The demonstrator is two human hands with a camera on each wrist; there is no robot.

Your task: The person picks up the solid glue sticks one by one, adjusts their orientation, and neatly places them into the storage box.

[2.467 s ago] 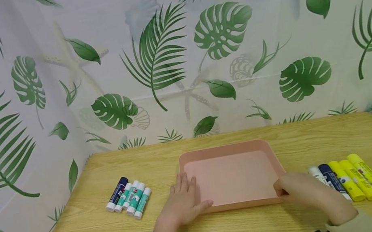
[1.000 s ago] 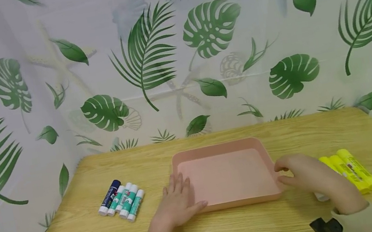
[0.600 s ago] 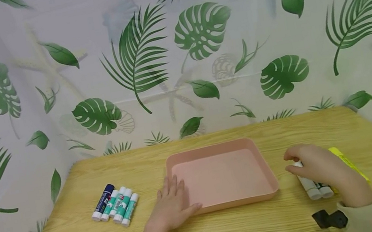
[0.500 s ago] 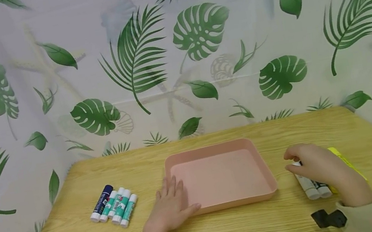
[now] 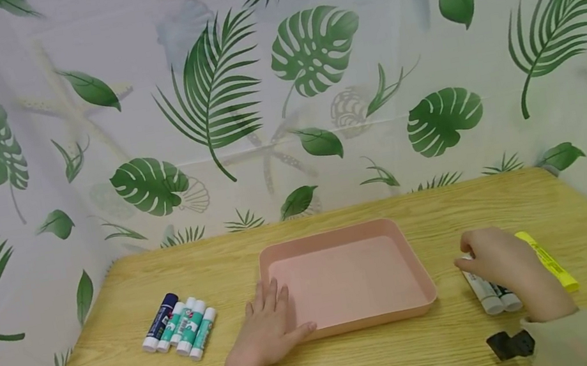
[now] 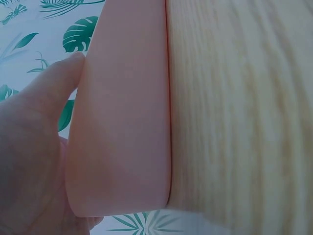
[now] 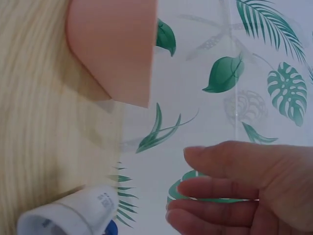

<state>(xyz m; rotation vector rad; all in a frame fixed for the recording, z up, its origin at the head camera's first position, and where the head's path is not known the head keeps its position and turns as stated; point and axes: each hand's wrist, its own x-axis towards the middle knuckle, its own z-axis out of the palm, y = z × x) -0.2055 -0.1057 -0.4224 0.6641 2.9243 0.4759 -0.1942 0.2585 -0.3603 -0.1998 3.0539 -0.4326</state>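
Note:
A shallow pink tray (image 5: 348,284) lies on the wooden table. My left hand (image 5: 263,337) rests at its front left corner with fingers spread over the left rim; in the left wrist view the thumb lies along the rim of the tray wall (image 6: 120,122). Right of the tray, my right hand (image 5: 502,264) hovers over a row of glue sticks, fingers loosely bent. A white glue stick (image 5: 486,294) and a dark one (image 5: 510,300) show beneath it, and a yellow glue stick (image 5: 550,263) beyond. The right wrist view shows nothing between thumb and fingers.
Left of the tray lies a group of glue sticks: a navy one (image 5: 161,322) and several green-and-white ones (image 5: 192,326). A leaf-patterned cloth (image 5: 281,107) hangs behind the table (image 5: 370,364). Dark devices (image 5: 511,344) are strapped at both wrists.
My right hand has left the tray's front right corner and moved right, over the glue sticks. The left hand stays at the tray. The head view has turned a little to the right.

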